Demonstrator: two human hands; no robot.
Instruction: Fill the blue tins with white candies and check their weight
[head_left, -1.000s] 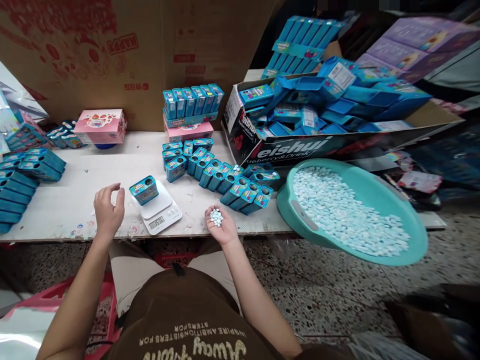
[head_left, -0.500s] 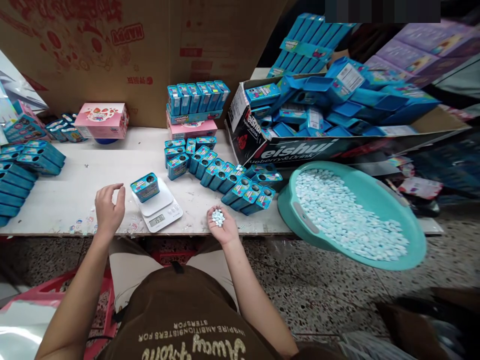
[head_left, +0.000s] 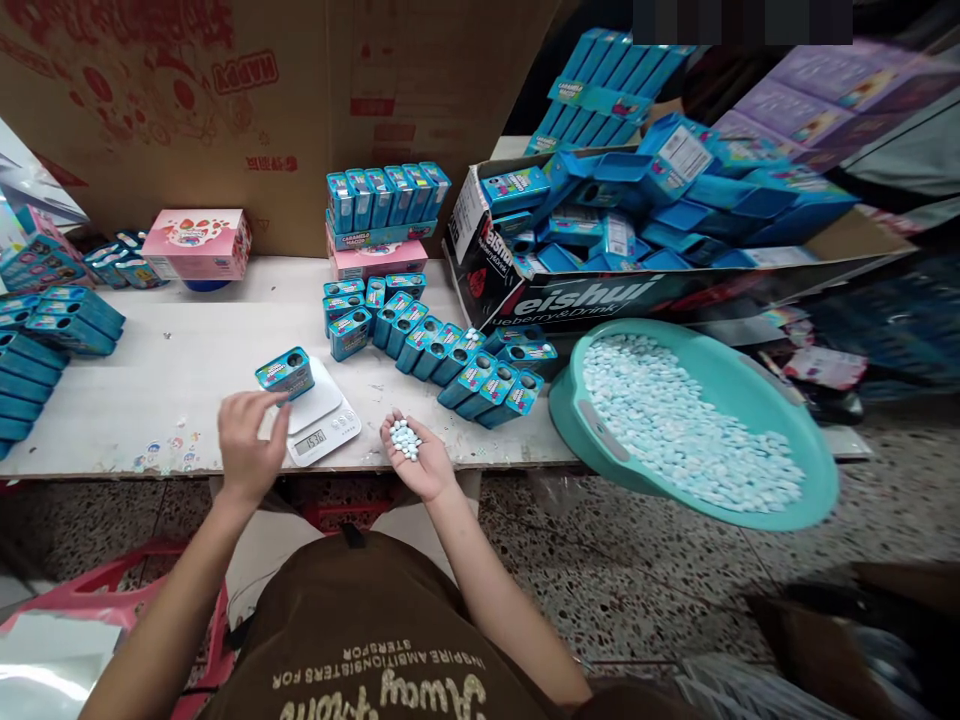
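Observation:
My left hand (head_left: 247, 445) has moved in over the kitchen scale (head_left: 322, 425), and its fingertips reach the near edge of a blue candy tin (head_left: 284, 374). The tin sits at the scale's left side, with its open top toward me, and I cannot tell whether the fingers grip it. My right hand (head_left: 420, 460) is cupped palm up, holding a small heap of pale blue mints (head_left: 405, 440) just right of the scale. A tilted teal basin (head_left: 570, 410), heaped with the same mints, sits to the right of that hand.
Rows of blue tins (head_left: 450, 365) lie on the white table (head_left: 165, 400), with more stacked at the back and left. A printed cardboard box (head_left: 585, 300) overflows with blue tins. A pink box (head_left: 196, 244) stands at the back. Terrazzo floor lies below the table edge.
My left hand has moved right from beside the scale to the tin's near edge. My right hand has shifted slightly left, still cupping the mints.

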